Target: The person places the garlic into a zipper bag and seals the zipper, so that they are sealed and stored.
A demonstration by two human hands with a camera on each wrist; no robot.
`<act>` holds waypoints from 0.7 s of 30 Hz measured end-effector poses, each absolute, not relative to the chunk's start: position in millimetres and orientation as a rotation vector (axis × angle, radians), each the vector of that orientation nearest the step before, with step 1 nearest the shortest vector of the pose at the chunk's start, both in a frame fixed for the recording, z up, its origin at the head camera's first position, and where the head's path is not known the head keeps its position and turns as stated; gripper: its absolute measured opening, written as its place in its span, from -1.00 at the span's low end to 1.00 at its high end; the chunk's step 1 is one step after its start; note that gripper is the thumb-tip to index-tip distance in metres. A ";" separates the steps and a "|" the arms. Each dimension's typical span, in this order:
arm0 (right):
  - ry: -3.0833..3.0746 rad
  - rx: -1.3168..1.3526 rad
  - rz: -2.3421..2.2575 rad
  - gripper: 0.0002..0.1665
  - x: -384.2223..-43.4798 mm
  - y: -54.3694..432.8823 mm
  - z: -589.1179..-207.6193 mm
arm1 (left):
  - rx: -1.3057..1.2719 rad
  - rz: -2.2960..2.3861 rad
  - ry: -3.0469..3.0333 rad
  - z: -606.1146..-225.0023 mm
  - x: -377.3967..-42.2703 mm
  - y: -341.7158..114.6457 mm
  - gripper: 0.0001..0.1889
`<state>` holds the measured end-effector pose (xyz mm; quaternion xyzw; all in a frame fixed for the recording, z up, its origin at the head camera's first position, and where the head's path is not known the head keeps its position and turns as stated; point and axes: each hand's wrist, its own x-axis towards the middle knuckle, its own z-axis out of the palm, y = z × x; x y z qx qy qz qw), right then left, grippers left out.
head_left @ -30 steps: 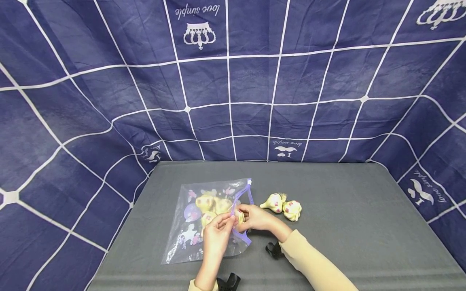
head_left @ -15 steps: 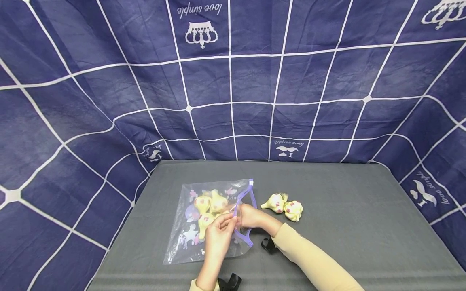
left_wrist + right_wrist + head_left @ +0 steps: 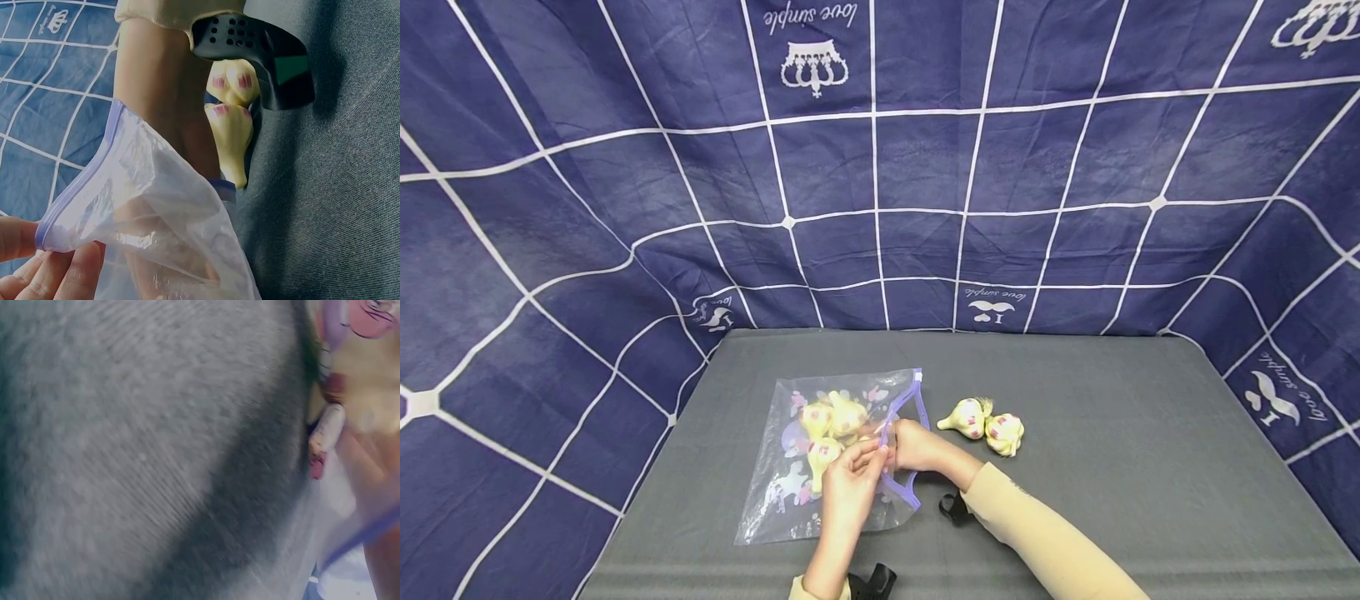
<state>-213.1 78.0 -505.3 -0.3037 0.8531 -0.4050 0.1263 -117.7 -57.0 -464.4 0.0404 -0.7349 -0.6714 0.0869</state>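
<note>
A clear printed slider zip bag with a purple zip edge lies on the table, its mouth to the right. Several garlic bulbs show through its film. My left hand pinches the near side of the mouth between thumb and fingers; in the left wrist view the fingers hold the purple edge up. My right hand reaches through the mouth into the bag, beside the bulbs. Film and the left hand cover its fingers, so whether it grips a bulb is unclear. The right wrist view shows part of this hand behind film.
Two more garlic bulbs, one with its stem to the left and one beside it, lie right of the bag on the grey table. A blue gridded cloth hangs behind. Black wrist devices sit at both wrists.
My right hand, with a garlic bulb in its fingers at the mouth one second ago, has moved left into the bag. Bulbs inside have shifted. My left hand keeps its pinch on the edge.
</note>
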 end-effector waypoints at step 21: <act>2.171 -0.781 -1.806 -0.41 -189.5 149.8 -479.3 | 0.086 -2.005 -2.217 -467.6 -118.8 -58.8 -0.81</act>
